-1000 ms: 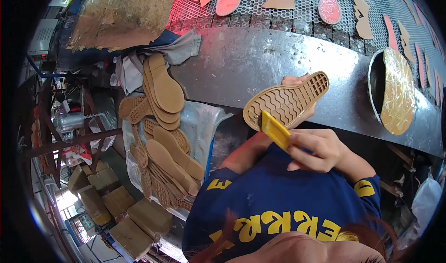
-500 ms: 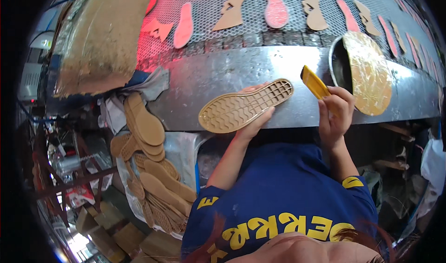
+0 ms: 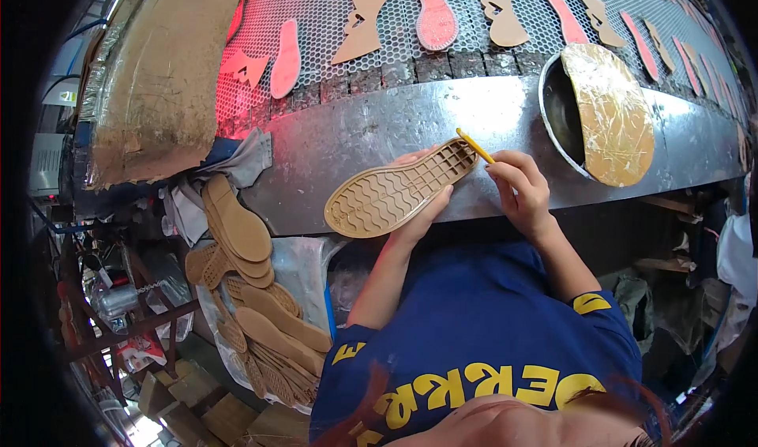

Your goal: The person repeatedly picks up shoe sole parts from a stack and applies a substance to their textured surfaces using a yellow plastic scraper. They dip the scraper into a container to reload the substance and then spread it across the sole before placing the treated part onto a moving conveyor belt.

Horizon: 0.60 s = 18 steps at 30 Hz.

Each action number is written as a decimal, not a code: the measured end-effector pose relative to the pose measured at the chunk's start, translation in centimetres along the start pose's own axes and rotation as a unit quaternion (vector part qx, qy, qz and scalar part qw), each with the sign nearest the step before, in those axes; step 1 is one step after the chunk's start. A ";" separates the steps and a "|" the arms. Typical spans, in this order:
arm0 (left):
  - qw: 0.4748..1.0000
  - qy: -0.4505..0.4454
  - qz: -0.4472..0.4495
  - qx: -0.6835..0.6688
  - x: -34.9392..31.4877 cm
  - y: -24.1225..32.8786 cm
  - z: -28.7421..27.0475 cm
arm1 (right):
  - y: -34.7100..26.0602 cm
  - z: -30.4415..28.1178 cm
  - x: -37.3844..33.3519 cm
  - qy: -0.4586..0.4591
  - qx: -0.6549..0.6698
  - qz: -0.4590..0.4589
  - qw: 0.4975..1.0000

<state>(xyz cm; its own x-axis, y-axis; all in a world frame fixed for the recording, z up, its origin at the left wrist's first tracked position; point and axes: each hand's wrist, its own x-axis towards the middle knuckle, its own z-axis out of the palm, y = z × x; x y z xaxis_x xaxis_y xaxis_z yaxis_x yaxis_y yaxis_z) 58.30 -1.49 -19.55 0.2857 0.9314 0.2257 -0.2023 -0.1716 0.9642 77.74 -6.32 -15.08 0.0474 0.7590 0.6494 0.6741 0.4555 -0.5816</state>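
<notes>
Two hands busy with one tan shoe sole (image 3: 399,194) over the metal desk (image 3: 332,147).
Left hand (image 3: 422,210) grips the sole from beneath, tread up; right hand (image 3: 521,190) pinches a yellow tool (image 3: 475,146) at the sole's end, beside a round basin (image 3: 564,111).

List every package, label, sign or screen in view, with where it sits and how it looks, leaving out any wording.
Small label: far left edge, on a pale grey box; whitish rectangle with a green and yellow patch.
Clear plastic bags: lower left, below the metal bench, under the stacked tan soles; crumpled, see-through.
Screens and signs: none to be seen.
</notes>
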 end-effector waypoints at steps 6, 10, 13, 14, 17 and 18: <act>0.999 0.016 -0.014 -0.024 0.0 -0.3 0.2 | 0.8 0.2 -0.5 -0.013 -0.001 -0.001 1.000; 0.998 0.028 -0.018 -0.048 -0.1 -0.5 0.3 | 1.0 0.1 -0.5 0.008 0.010 0.008 1.000; 0.999 0.004 0.008 0.033 0.1 -0.4 -0.1 | 0.8 0.2 -0.4 0.001 0.013 0.014 1.000; 1.000 0.004 0.006 0.026 0.1 -0.4 -0.1 | 0.8 0.2 -0.4 -0.006 0.013 0.017 1.000; 1.000 0.008 -0.006 -0.014 0.0 -0.2 0.1 | 0.7 -0.1 -0.6 0.021 0.047 0.037 0.998; 0.999 0.011 -0.014 -0.037 0.0 -0.2 0.2 | 0.7 -0.2 -0.7 0.053 0.098 0.059 0.992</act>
<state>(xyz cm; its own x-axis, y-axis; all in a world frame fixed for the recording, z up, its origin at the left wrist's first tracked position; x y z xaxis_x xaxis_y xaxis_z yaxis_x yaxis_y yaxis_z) 58.52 -1.49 -19.67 0.2717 0.9423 0.1955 -0.2639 -0.1224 0.9567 78.28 -6.61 -15.84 0.2021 0.7642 0.6125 0.5031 0.4556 -0.7344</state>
